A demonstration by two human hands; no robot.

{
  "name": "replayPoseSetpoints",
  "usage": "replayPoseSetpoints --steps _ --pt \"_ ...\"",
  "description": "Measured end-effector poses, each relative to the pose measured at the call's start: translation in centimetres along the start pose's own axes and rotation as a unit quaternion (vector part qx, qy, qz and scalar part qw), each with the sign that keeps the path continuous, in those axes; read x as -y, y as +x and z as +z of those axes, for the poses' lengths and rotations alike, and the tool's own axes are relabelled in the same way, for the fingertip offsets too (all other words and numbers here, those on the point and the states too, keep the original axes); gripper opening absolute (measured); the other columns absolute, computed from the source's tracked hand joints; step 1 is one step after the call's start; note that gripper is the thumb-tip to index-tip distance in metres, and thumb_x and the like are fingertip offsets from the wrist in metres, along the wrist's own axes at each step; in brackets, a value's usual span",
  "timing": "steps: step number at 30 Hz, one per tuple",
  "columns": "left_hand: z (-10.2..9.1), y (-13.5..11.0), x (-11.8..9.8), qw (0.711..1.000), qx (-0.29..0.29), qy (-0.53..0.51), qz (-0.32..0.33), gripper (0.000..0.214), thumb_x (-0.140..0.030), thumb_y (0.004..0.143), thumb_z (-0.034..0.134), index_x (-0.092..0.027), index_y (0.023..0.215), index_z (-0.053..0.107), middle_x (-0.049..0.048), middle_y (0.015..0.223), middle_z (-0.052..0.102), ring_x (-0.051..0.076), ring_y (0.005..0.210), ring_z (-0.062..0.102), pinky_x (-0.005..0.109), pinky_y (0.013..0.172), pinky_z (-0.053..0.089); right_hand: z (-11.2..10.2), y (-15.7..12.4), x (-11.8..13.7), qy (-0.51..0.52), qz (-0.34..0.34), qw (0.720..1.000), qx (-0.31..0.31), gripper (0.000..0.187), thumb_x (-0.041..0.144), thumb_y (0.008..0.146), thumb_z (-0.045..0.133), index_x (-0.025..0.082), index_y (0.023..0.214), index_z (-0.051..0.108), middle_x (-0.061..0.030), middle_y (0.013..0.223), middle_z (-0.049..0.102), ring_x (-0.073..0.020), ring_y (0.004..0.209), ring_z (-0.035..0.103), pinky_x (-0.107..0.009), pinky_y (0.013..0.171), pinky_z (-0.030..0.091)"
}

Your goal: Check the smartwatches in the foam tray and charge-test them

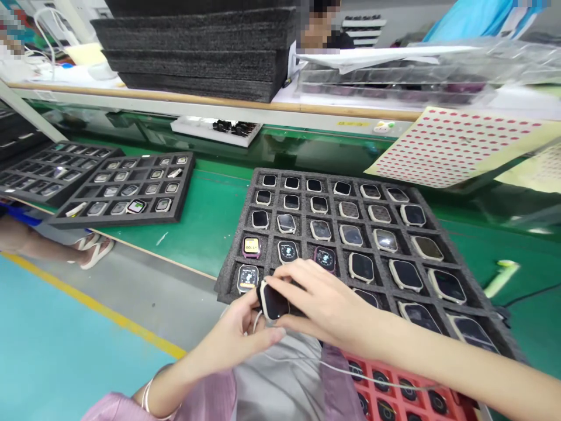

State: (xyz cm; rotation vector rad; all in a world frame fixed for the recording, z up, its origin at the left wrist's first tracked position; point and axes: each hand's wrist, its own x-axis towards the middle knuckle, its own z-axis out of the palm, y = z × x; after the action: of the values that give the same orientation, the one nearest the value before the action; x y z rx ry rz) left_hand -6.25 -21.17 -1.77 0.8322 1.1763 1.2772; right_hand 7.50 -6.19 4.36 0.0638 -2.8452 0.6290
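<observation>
A smartwatch [276, 303] with a pale case and dark screen is held between both hands, just in front of the foam tray's near edge. My left hand [243, 339] grips it from the left and below. A thin white cable [257, 320] passes by the left fingers; what it joins behind the watch is hidden. From the right, my right hand [326, 301] closes its fingers on the case. Beneath and beyond the hands, a dark grey foam tray [224, 272] holds strapless smartwatches in rows of compartments. Several screens are lit, such as the purple-cased watch [251, 247].
At left on the green bench [210, 213] lies another foam tray [175, 215] of watches. A red tray [368, 380] with round black pieces sits below my right forearm. Black foam sheets [197, 58] are stacked on the shelf above. Dotted sticker sheets [456, 146] hang at right.
</observation>
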Motion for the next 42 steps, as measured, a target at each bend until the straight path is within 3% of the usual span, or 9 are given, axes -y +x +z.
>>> replayPoseSetpoints --steps 4,8,12,16,22,26,39,42 --pt "0.8 0.2 0.3 0.998 -0.044 -0.001 0.036 0.036 -0.031 0.082 0.066 -0.017 0.114 0.060 0.0066 0.105 0.064 0.020 0.094 0.055 0.027 0.082 0.044 1.2 0.5 0.1 -0.039 -0.038 0.998 0.013 0.029 0.027 0.093 0.054 0.008 0.114 0.057 -0.0154 0.108 0.056 -0.0259 0.093 0.053 -0.042 0.081 0.049" --pt "1.5 0.4 0.2 0.995 -0.088 -0.006 0.049 0.028 -0.030 0.087 0.060 -0.015 0.110 0.062 0.0068 0.105 0.067 0.021 0.101 0.057 0.029 0.091 0.042 1.5 0.5 0.1 -0.025 -0.017 1.000 0.002 0.030 0.032 0.095 0.051 0.009 0.113 0.057 -0.0151 0.108 0.055 -0.0253 0.097 0.053 -0.040 0.082 0.050" --pt "1.7 0.4 0.2 0.994 -0.100 -0.012 0.047 0.025 -0.028 0.087 0.060 -0.014 0.107 0.064 0.0056 0.098 0.069 0.019 0.094 0.059 0.027 0.085 0.043 1.7 0.2 0.1 -0.003 0.007 1.000 -0.014 0.027 0.029 0.094 0.053 0.010 0.113 0.056 -0.0146 0.108 0.056 -0.0251 0.099 0.054 -0.040 0.083 0.051" --pt "1.9 0.4 0.2 0.993 -0.113 -0.003 0.038 0.019 -0.028 0.087 0.059 -0.013 0.097 0.065 0.0022 0.083 0.066 0.015 0.079 0.056 0.022 0.073 0.043 2.1 0.1 -0.6 0.063 -0.008 0.998 -0.013 0.031 0.032 0.092 0.056 0.011 0.115 0.055 -0.0126 0.104 0.057 -0.0222 0.093 0.056 -0.037 0.081 0.052" --pt "2.1 0.3 0.3 0.990 -0.137 0.011 0.022 0.019 -0.031 0.086 0.060 -0.013 0.088 0.063 0.0005 0.078 0.061 0.013 0.073 0.051 0.021 0.068 0.041 3.0 0.1 -1.6 0.121 -0.018 0.991 -0.050 0.033 0.033 0.090 0.059 0.011 0.114 0.056 -0.0125 0.102 0.057 -0.0208 0.089 0.057 -0.036 0.079 0.053" --pt "2.0 0.2 0.3 0.989 -0.145 0.019 0.013 0.020 -0.033 0.085 0.060 -0.013 0.084 0.062 -0.0009 0.073 0.057 0.011 0.068 0.048 0.020 0.064 0.040 3.2 0.1 -1.7 0.123 -0.018 0.991 -0.057 0.033 0.031 0.088 0.061 0.010 0.114 0.057 -0.0132 0.102 0.058 -0.0212 0.089 0.057 -0.037 0.079 0.053" --pt "2.0 0.3 1.1 0.989 -0.141 0.044 0.025 0.020 -0.034 0.087 0.057 -0.014 0.088 0.063 0.0017 0.081 0.062 0.014 0.076 0.051 0.023 0.071 0.042 2.7 0.1 -1.5 0.064 -0.028 0.997 -0.032 0.038 0.034 0.086 0.064 0.009 0.114 0.058 -0.0135 0.104 0.059 -0.0225 0.091 0.056 -0.039 0.081 0.049" --pt "1.6 -0.2 1.3 0.991 -0.123 0.053 0.032 0.024 -0.036 0.087 0.058 -0.016 0.099 0.063 0.0015 0.084 0.060 0.014 0.076 0.049 0.022 0.071 0.041 1.8 0.1 -1.2 0.058 -0.040 0.997 -0.019 0.037 0.032 0.087 0.064 0.008 0.114 0.057 -0.0132 0.103 0.059 -0.0232 0.092 0.055 -0.040 0.081 0.047"
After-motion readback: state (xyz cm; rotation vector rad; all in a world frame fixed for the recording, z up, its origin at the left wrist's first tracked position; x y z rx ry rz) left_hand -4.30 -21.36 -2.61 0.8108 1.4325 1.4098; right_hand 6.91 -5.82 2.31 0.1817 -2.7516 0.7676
